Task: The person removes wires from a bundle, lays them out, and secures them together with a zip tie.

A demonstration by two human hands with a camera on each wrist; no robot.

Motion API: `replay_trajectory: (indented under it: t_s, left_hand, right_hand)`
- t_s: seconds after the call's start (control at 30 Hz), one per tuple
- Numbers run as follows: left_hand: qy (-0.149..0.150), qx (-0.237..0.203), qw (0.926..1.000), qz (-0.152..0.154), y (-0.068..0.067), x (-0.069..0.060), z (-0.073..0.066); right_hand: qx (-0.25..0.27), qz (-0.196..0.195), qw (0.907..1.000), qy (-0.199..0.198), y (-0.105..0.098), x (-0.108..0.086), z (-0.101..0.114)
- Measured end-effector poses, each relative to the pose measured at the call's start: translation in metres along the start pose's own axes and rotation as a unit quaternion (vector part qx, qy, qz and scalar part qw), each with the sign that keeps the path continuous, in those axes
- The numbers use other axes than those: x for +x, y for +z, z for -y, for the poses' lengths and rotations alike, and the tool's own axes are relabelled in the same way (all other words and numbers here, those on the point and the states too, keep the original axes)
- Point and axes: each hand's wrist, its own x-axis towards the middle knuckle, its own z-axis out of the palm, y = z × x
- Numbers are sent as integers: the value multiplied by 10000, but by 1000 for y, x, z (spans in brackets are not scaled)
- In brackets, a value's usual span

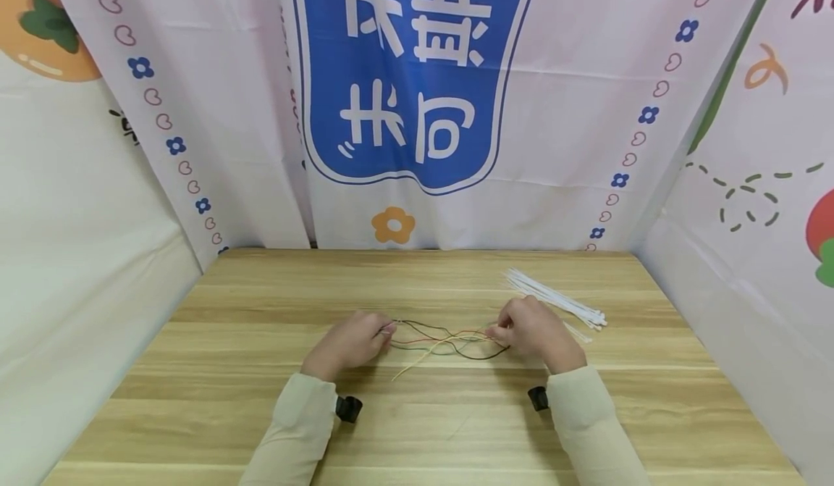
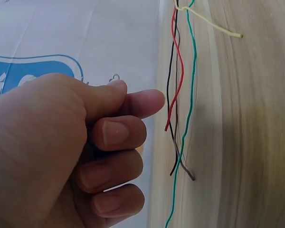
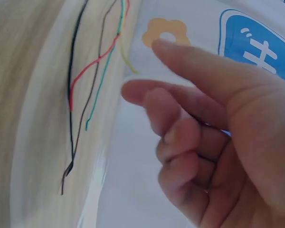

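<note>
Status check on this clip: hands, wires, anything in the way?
Left hand curled, right hand open, no wire seen held. Coloured wires crossing on the tabletop. White zip ties beyond and beside the right hand, clear of the wires.

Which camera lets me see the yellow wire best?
The head view shows the yellow wire best: it's small there, but the long stretch crossing the other wires shows. The left wrist view shows only a short piece with a loose end, up top. The right wrist view shows just a short, blurry piece.
</note>
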Motion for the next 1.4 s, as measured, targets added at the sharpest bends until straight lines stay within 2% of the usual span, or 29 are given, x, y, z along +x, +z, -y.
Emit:
replay_trajectory:
  t_s: [0.17, 0.37, 0.67, 0.93, 1.4]
  left_hand:
    - [142, -135, 9997, 112, 1, 0, -4]
    - [293, -168, 9992, 215, 2, 1, -8]
    - [403, -192, 9983, 373, 3, 1, -19]
    - [357, -184, 9982, 436, 4, 2, -30]
    - [571, -202, 9961, 648, 5, 4, -46]
  right_hand:
    - [39, -331, 9992, -234, -4, 0, 5]
    - [345, -353, 9946, -914, -7, 1, 19]
    - [498, -488, 9819, -1759, -5, -2, 36]
    - [614, -422, 9748, -2104, -1, -5, 50]
    - [538, -461, 9595, -2727, 9, -8, 67]
